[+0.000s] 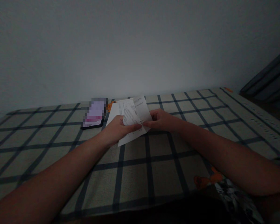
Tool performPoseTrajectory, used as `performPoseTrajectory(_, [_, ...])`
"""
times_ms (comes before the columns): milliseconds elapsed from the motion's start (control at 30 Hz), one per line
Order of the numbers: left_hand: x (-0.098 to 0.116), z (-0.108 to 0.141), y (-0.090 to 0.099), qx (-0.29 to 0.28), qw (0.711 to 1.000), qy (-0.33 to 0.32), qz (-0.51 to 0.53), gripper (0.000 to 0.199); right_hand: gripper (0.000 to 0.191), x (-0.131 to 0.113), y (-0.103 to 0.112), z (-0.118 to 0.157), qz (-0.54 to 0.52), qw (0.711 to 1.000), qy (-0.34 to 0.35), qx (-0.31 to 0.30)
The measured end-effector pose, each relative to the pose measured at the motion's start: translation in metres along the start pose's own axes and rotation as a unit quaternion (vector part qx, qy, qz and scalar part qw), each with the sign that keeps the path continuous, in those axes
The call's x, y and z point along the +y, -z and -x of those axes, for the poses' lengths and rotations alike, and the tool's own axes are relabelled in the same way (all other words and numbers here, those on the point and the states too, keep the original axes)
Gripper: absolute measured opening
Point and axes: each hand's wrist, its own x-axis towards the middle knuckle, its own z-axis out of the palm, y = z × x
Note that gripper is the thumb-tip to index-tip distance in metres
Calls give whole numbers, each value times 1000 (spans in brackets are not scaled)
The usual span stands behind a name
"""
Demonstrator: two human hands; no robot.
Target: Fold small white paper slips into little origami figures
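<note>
Between my two hands is a folded sheet of printed paper (132,119), its layers crossing at an angle. My left hand (116,128) pinches it from the left, thumb lying across the front. From the right, my right hand (160,119) grips the edge, its thumb and fingertips close to my left thumb. The fingers behind the paper are hidden. Partly covered by the held paper, more white paper (113,110) with faint print lies behind my left hand.
A phone (95,112) with a blurred, lit screen lies left of the papers. The surface is covered by a checked cloth (135,161). A grey wall (140,49) rises behind it, and dark striped fabric (270,74) is at the far right.
</note>
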Motion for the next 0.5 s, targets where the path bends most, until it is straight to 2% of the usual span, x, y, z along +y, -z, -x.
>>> performPoseTrajectory(500, [1, 2, -1, 6, 1000, -7, -13, 35, 30, 0, 0, 0, 1, 1000, -8, 8])
